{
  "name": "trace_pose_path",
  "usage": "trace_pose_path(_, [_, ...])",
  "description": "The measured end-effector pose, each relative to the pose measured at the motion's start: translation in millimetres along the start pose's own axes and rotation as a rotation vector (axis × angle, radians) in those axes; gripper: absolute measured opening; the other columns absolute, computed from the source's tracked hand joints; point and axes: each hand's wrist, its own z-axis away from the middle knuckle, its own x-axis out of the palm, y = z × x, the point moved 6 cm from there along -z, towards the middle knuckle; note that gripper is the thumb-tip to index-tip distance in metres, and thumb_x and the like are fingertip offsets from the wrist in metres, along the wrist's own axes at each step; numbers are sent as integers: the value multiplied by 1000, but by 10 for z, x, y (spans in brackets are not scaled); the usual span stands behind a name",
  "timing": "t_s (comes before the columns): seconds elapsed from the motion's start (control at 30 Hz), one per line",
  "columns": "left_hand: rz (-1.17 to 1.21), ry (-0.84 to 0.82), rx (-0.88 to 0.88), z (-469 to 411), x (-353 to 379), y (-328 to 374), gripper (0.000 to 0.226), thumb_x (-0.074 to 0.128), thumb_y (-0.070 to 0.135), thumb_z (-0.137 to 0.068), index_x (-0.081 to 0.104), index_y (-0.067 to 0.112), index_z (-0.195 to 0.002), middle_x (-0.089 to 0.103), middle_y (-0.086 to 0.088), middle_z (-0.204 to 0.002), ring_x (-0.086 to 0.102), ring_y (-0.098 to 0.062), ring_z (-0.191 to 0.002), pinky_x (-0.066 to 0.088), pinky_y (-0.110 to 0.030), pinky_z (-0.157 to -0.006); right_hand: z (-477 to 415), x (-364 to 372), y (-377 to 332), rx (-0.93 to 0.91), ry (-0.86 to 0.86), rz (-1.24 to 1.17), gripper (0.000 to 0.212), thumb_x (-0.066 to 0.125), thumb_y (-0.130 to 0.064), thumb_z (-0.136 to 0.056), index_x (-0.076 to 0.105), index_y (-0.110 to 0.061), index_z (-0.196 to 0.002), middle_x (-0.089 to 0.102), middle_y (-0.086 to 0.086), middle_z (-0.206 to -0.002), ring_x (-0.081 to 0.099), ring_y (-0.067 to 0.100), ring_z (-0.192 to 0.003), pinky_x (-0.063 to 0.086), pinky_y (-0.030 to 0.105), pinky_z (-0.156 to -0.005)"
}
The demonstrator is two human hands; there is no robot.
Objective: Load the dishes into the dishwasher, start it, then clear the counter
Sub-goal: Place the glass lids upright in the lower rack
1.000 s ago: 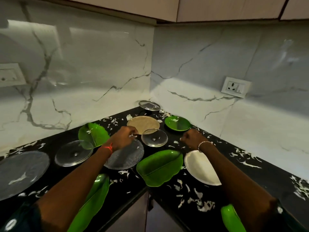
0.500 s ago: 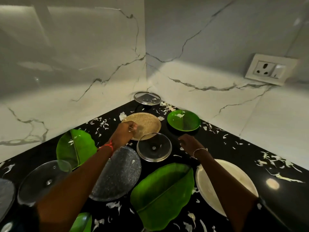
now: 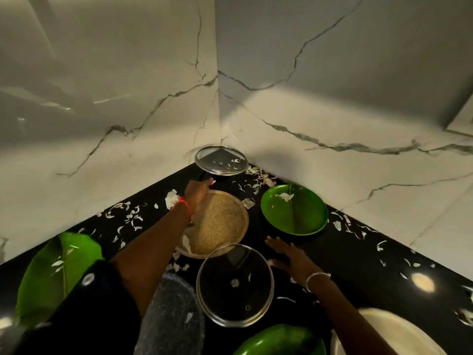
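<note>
Black counter (image 3: 332, 252), left hand (image 3: 198, 190) seemingly just short of rear lid (image 3: 221, 160)

Left hand (image 3: 198, 192) reaches far forward, fingers extended; right hand (image 3: 289, 260) lies nearer, palm down, fingers spread.

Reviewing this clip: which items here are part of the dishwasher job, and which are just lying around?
Job: far lid, near lid, tan plate, round green plate, left leaf plate, front leaf plate, grey plate, white plate.

Lying about: white scraps on the counter, swept only at clearing; wall fitting, right edge.
</note>
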Motion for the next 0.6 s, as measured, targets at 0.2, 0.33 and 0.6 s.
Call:
trace_pose_path(0.2, [231,-19,-98,-556,316,119,23,56,29,-91,48,11,-79,45,-7,-70,50,-13,-53,44,-22,-50,-58,30,119,-37,9,-87,61,58,-24,-89,29,-23,-142,22,-11,-151,5,-6,-132,-2,17,-106])
trace_pose_path(0.33, [323,-59,-110,-850,469,105,34,54,23,-93,46,5,-121,53,-8,-91,51,-17,-74,50,-33,-77,-79,42,157,-39,-11,-88,59,58,-25,-89,30,-28,-141,18,-23,-142,3,-8,-132,-4,17,-106])
trace_pose_path(0.6, [507,4,-68,-874,449,108,51,49,-9,-86,37,4,-133,51,-18,-129,53,-34,-115,53,-41,-78,-73,43,147,-16,-33,-91,57,55,-27,-90,29,-29,-141,14,-27,-140,2,-10,-131,-5,18,-106])
